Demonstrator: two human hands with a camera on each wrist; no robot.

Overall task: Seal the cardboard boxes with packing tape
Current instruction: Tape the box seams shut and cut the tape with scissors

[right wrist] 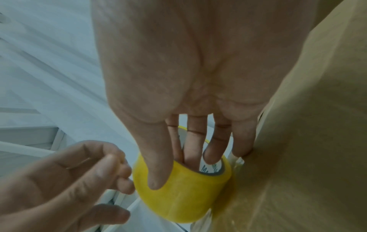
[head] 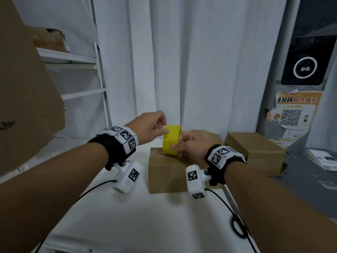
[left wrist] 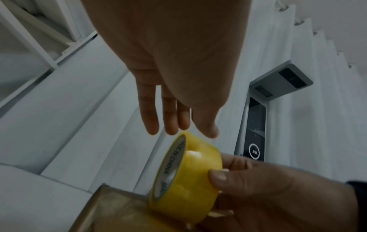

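A yellow roll of packing tape (head: 170,143) (left wrist: 190,180) (right wrist: 182,200) stands on edge on top of a small cardboard box (head: 167,176) (left wrist: 119,216) (right wrist: 307,141) on the white table. My right hand (head: 189,145) (left wrist: 258,188) (right wrist: 188,94) grips the roll, thumb on its outer face and fingers inside the core. My left hand (head: 155,125) (left wrist: 168,119) (right wrist: 79,180) reaches in from the left, its fingertips at the top of the roll, nothing plainly held between them. A glossy strip of tape lies on the box top under the roll.
A second cardboard box (head: 255,150) sits to the right behind the first. Scissors (head: 235,212) lie on the table near my right forearm. A large cardboard sheet (head: 23,97) leans at the left by a white shelf (head: 73,59). Papers (head: 322,159) lie far right.
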